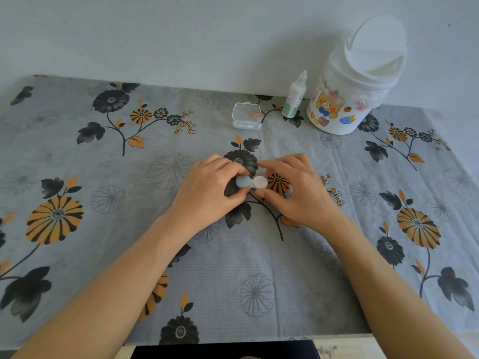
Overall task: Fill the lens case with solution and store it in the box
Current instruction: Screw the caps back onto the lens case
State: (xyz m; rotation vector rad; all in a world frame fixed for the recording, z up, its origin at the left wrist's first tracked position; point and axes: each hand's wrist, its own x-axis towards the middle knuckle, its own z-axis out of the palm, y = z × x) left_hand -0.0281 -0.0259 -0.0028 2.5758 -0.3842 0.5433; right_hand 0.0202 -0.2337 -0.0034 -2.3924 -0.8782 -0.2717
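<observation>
Lens case of smooth plastic with two round caps (252,182), one pale blue-grey and one pale pink, sits side by side at the middle of the counter (77,156), on a grey cloth printed with black and orange flowers and fine grid lines. The left hand (210,187) closes its grip on the blue-grey cap, thumb below and forefinger curled over the top, the other fingers folded behind. The right hand (295,187) frames the pink cap, forefinger stretched along its far side and thumb reaching in from the near side, both tips at or just beside the cap's edge; whether that grip actually pinches the cap cannot be told. Both forearms are bare and come in from the bottom corners, angled toward each other, wrists low over the cloth. Well beyond the hands, toward the wall, stands a small clear plastic box with rounded corners (246,116), its hinged lid raised upright. Just to its right is a slim white squeeze bottle with a green-tinted label and a tapered nozzle cap (294,98), upright. Beside that stands a white cylindrical plastic bin with a domed swing lid and cartoon bear stickers (357,76). A plain pale wall runs behind the counter.
</observation>
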